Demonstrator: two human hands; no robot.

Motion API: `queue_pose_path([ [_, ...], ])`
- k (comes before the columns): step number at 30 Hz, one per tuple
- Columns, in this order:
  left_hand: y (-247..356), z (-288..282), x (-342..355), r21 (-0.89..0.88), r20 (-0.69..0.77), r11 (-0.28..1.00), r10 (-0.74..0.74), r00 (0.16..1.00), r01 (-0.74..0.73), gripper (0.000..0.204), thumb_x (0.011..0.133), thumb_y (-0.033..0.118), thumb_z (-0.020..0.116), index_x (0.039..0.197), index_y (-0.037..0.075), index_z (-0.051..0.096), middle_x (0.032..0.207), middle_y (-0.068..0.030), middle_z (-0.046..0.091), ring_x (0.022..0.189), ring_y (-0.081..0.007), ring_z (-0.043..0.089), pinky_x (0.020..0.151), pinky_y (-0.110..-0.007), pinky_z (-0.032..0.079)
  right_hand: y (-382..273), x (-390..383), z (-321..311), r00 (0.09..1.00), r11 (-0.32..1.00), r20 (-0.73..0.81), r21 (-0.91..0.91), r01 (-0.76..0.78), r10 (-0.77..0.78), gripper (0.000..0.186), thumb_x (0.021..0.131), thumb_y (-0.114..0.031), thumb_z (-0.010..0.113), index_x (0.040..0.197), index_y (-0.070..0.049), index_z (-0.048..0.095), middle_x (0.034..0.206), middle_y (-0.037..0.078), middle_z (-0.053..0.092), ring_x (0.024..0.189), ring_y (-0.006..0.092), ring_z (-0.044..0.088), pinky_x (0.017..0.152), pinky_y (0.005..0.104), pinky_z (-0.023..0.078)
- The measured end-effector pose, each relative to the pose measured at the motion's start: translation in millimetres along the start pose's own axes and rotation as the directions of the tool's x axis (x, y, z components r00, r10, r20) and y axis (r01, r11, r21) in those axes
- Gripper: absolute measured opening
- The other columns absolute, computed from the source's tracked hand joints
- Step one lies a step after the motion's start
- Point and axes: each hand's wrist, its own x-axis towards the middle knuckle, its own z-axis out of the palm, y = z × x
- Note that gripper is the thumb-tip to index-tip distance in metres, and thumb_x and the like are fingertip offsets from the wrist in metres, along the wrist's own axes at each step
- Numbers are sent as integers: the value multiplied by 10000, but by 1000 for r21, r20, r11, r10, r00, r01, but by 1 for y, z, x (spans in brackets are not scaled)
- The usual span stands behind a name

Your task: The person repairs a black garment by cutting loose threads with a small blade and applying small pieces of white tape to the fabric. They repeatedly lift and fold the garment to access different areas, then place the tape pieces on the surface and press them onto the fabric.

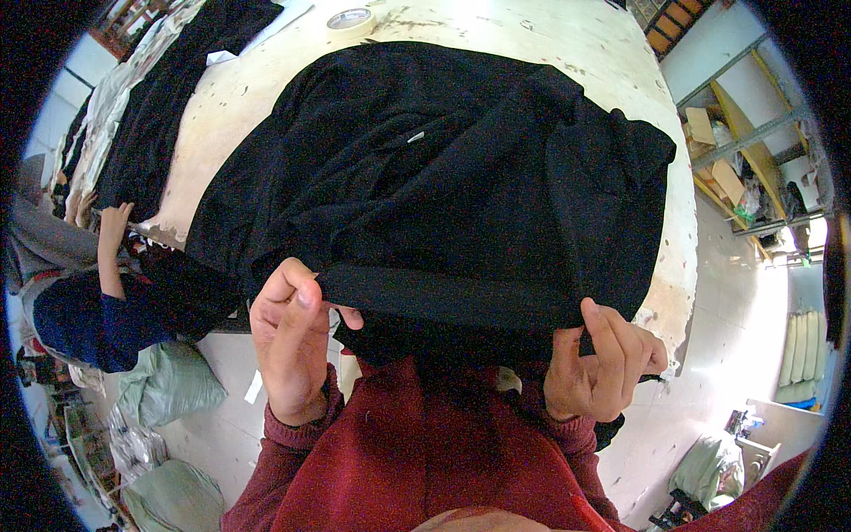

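Note:
A black garment (417, 204) lies spread over the pale worktable, its near edge hanging toward me. My left hand (297, 332) pinches one end of a flat, folded band along that near edge. At the band's other end, my right hand (603, 359) grips the cloth between thumb and fingers. Between the two hands the band is stretched nearly straight. A small white tag (416, 137) shows in the folds farther up. The exact kind of garment cannot be told from its crumpled shape.
A roll of tape (349, 19) sits at the table's (239, 106) far side. On the left, another person (84, 310) reaches to a stack of dark cloth (160, 124). Green sacks (168, 386) stand on the floor at left. Shelving (745, 133) with boxes stands at right.

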Motion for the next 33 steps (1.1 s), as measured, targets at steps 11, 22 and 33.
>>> queue_pose_path([
  [11,0,-1,1,5,-37,999,-36,999,36,153,978,170,504,889,45,507,773,-80,613,695,-182,626,633,-294,496,-2,2,1,997,999,71,22,33,-34,422,547,17,699,945,-122,723,885,6,693,742,147,588,801,336,329],
  [22,-18,5,2,82,-24,996,-31,999,32,213,1005,227,432,1098,47,496,1052,-123,622,853,-238,659,677,-379,555,-15,0,20,870,996,488,79,32,-67,401,716,-297,706,1115,-282,668,1106,-49,598,982,152,552,913,404,300],
  [33,-22,6,-9,50,312,997,-79,947,67,304,994,312,513,1051,14,508,991,-96,611,921,-160,576,831,-298,429,-23,-6,18,956,971,233,199,133,-179,246,757,-204,723,1002,-220,710,986,-87,667,847,79,587,890,347,292],
])
